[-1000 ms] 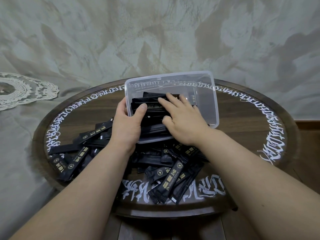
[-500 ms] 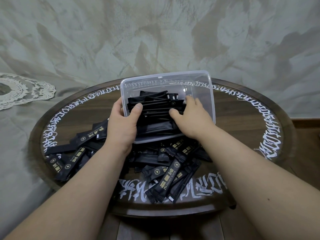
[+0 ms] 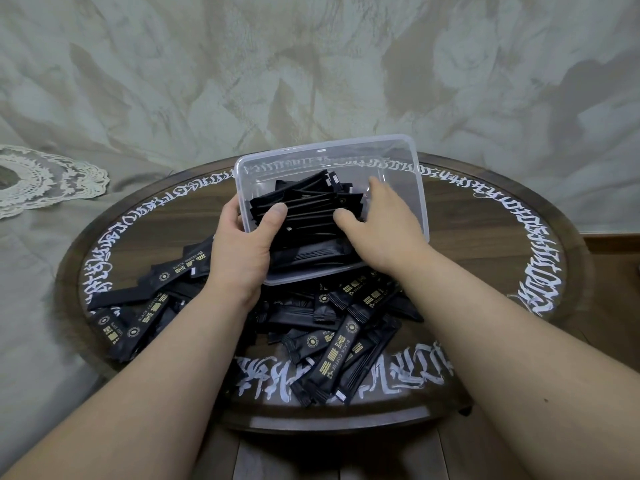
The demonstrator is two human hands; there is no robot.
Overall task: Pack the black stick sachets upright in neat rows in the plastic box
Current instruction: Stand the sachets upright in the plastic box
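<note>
Tilting the plastic box (image 3: pixel 398 157) toward us, left hand (image 3: pixel 242 247) gripped its near-left wall, thumb on the sachets (image 3: pixel 304 209) inside; their long axes ran box-left to box-right. Right hand (image 3: pixel 381 226), nearer their right ends, cupped them loosely, we judged.

Black sachets (image 3: pixel 332 362) with gold print; clear box (image 3: pixel 412 188); dark wood table (image 3: pixel 485 258), white script; perhaps cream lace doily (image 3: pixel 45 178) far left.
</note>
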